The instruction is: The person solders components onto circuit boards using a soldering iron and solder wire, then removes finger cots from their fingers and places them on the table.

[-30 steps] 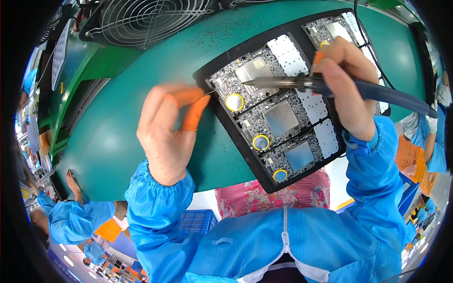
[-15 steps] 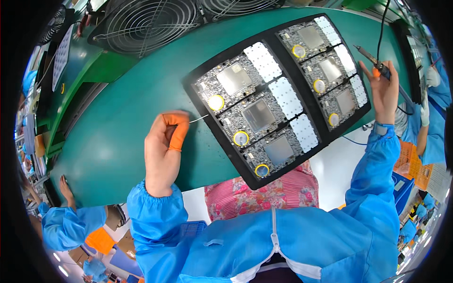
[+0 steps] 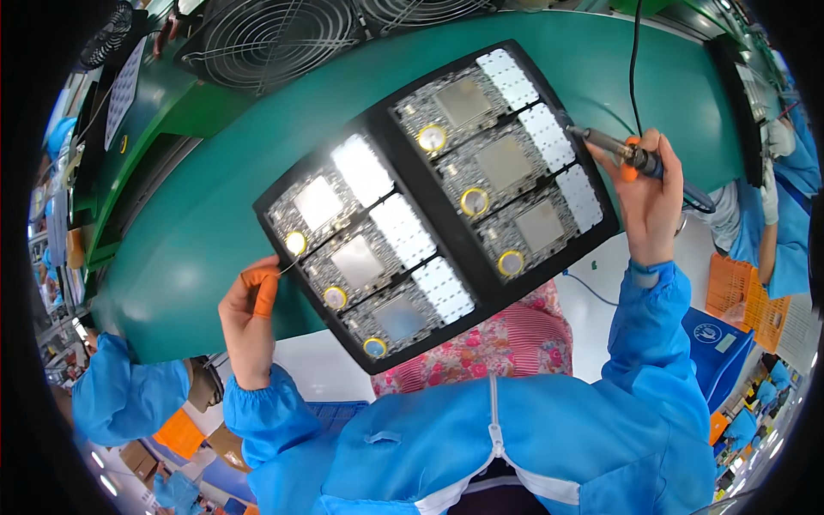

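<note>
A black tray (image 3: 427, 203) holds several circuit boards (image 3: 505, 163), each with a silver shield and a yellow-ringed coin cell (image 3: 474, 202). It lies tilted on the bench, its near corner reaching past the edge over my lap. At its left rim, my left hand (image 3: 246, 324), with orange finger cots, pinches a thin solder wire (image 3: 288, 269). My right hand (image 3: 645, 202) is closed round a soldering iron (image 3: 608, 143) beside the tray's right rim. The iron's tip points left, near the white pads of a board. Whether either hand's fingertips touch the tray, I cannot tell.
Large fans with wire guards (image 3: 273, 43) stand along the far edge of the green bench (image 3: 189, 257). A black cord (image 3: 636, 69) hangs beside the iron. Co-workers' blue sleeves (image 3: 129, 390) show at left and right. Orange crates (image 3: 745, 296) and a blue bin (image 3: 714, 348) stand at right.
The tray has shifted left and toward me. My left hand has moved down and left with the solder wire; my right hand has come left and nearer with the iron.
</note>
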